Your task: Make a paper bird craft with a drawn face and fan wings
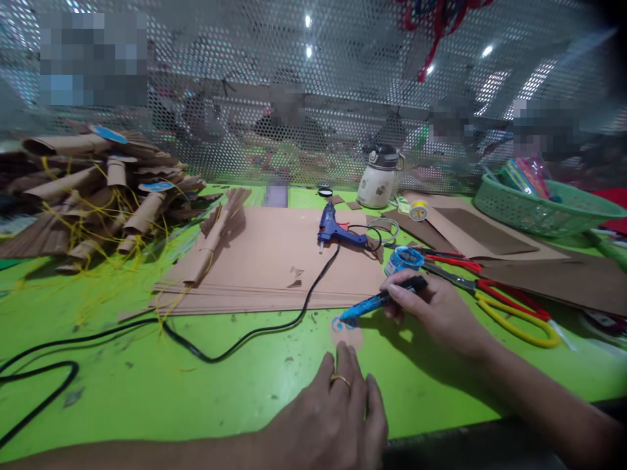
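My right hand [431, 310] is closed around a blue-smeared marker or brush [369, 305], its tip touching a small round piece of brown card [349, 338]. Blue strokes show on the upper part of that card, which lies flat on the green table. My left hand [337, 405], with a ring on one finger, rests with fingers spread, fingertips on the card's near edge, and holds nothing. An open jar of blue paint [404, 259] stands just beyond my right hand.
Behind lies a stack of brown sheets [274, 261] with a blue glue gun [337, 228] and its black cord [245, 336]. Scissors [514, 313] lie right, near a green basket [543, 209]. Rolled paper bundles [93, 189] pile left; a flask [378, 179] stands at the mesh.
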A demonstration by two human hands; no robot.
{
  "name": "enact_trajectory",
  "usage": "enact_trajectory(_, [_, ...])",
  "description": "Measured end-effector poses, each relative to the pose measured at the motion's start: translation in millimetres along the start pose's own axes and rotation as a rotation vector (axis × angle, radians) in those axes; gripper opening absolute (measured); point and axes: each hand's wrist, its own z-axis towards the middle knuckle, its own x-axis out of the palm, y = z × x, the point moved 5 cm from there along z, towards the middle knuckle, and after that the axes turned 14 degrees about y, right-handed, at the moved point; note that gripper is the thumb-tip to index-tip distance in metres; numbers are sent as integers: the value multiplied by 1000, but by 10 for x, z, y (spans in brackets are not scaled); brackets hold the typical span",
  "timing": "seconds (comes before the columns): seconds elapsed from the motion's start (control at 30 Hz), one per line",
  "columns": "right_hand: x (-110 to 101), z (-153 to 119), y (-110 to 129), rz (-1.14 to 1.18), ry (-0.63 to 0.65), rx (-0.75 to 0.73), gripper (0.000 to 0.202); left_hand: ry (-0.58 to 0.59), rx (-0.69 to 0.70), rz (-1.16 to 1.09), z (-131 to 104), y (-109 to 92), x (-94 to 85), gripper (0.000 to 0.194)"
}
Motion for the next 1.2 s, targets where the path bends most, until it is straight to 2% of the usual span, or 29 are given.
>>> enact_trajectory(0.33, [31, -8, 11, -39, 42, -6, 20, -24, -4, 14, 12, 8, -15, 44])
enact_trajectory(0.5, [33, 4, 15, -54, 47, -1, 21, -1, -5, 6, 12, 9, 10, 47])
enact_trajectory(0.9, [-37, -26, -12, -57, -30, -32, 22, -48, -15, 20, 5, -1, -3, 45])
enact_trajectory(1.2, [19, -4, -9, -78, 33, -2, 23, -28, -9, 12, 1, 21, 3, 46])
